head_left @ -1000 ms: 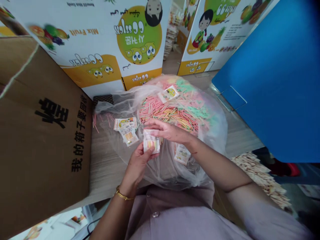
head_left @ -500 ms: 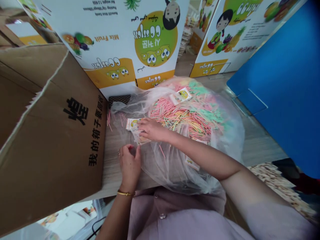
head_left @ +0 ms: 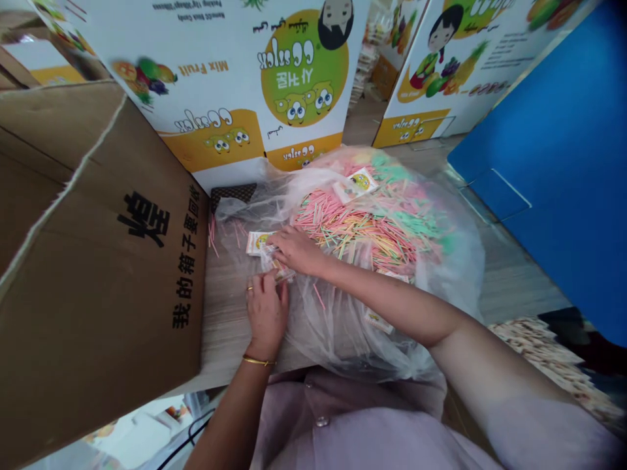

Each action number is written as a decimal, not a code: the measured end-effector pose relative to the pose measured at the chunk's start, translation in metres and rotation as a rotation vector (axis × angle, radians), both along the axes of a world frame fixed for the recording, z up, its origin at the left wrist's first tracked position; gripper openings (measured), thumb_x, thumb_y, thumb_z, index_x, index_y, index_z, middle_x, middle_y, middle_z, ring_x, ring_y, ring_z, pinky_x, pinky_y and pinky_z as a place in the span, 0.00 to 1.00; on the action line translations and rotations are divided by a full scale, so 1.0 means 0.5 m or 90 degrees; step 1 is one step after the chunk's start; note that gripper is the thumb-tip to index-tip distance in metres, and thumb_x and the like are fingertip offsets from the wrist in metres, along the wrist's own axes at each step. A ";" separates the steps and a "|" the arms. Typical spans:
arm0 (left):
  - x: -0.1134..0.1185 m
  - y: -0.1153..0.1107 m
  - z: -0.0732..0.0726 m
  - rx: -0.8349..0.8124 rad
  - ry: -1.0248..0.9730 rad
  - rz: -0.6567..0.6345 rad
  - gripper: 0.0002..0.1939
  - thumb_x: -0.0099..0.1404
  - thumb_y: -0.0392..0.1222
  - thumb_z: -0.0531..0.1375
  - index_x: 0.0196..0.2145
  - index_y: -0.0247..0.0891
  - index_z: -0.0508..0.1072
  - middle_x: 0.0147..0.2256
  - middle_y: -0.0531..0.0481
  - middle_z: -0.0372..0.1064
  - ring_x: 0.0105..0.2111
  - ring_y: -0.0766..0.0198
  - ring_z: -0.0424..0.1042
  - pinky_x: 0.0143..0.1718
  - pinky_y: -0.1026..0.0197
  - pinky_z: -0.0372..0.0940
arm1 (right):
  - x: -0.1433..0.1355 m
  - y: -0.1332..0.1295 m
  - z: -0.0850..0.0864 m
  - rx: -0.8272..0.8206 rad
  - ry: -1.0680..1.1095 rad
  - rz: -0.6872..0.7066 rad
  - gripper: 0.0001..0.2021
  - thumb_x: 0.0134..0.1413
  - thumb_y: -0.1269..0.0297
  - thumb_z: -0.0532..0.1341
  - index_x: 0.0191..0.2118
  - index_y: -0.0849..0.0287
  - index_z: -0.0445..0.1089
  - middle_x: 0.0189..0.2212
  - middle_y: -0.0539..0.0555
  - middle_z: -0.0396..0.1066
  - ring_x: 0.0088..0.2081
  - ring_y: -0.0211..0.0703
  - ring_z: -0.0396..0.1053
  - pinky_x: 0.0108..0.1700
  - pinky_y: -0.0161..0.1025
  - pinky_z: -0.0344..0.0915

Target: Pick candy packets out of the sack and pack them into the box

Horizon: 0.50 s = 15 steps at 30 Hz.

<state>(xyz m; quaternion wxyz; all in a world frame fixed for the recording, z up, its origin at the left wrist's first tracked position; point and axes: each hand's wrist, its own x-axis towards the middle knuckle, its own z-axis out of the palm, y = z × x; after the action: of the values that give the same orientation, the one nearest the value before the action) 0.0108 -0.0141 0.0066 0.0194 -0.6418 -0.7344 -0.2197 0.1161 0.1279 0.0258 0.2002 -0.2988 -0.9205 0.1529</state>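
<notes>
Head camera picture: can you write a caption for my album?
Right hand on a small packet, left hand close by, beside a heap of colourful sticks.

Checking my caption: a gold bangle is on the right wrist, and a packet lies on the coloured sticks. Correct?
Wrong wrist: the head view shows the gold bangle on the left wrist. A packet does lie on the coloured sticks.
</notes>
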 end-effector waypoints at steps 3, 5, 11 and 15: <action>-0.005 0.003 -0.011 -0.034 0.039 -0.069 0.17 0.73 0.39 0.50 0.53 0.37 0.74 0.41 0.39 0.70 0.42 0.50 0.67 0.47 0.49 0.64 | 0.017 0.016 0.019 0.013 0.044 -0.031 0.13 0.65 0.67 0.60 0.53 0.62 0.71 0.50 0.60 0.74 0.52 0.51 0.64 0.54 0.46 0.57; -0.012 0.006 -0.017 -0.027 0.038 -0.075 0.18 0.73 0.37 0.49 0.54 0.38 0.74 0.40 0.40 0.70 0.41 0.51 0.67 0.47 0.50 0.65 | 0.054 0.031 0.040 0.016 0.057 -0.062 0.11 0.65 0.66 0.60 0.50 0.62 0.72 0.47 0.59 0.75 0.50 0.50 0.66 0.53 0.44 0.57; -0.005 0.005 -0.011 -0.015 0.028 -0.044 0.18 0.72 0.39 0.52 0.54 0.36 0.75 0.42 0.38 0.69 0.43 0.49 0.67 0.49 0.48 0.65 | 0.135 0.029 0.053 0.000 -0.060 -0.083 0.10 0.68 0.66 0.57 0.40 0.60 0.77 0.36 0.56 0.76 0.40 0.46 0.69 0.46 0.41 0.58; 0.003 -0.002 -0.010 -0.019 0.032 -0.048 0.19 0.72 0.40 0.52 0.56 0.35 0.74 0.45 0.36 0.70 0.46 0.48 0.67 0.51 0.46 0.64 | 0.087 -0.002 0.015 0.119 -0.136 -0.054 0.10 0.67 0.71 0.55 0.47 0.63 0.73 0.44 0.62 0.73 0.48 0.52 0.65 0.49 0.44 0.59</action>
<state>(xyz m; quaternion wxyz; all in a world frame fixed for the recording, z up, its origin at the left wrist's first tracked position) 0.0122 -0.0152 0.0017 0.0204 -0.6745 -0.7123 -0.1931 0.1596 0.1271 0.0334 0.1341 -0.3324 -0.9332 0.0255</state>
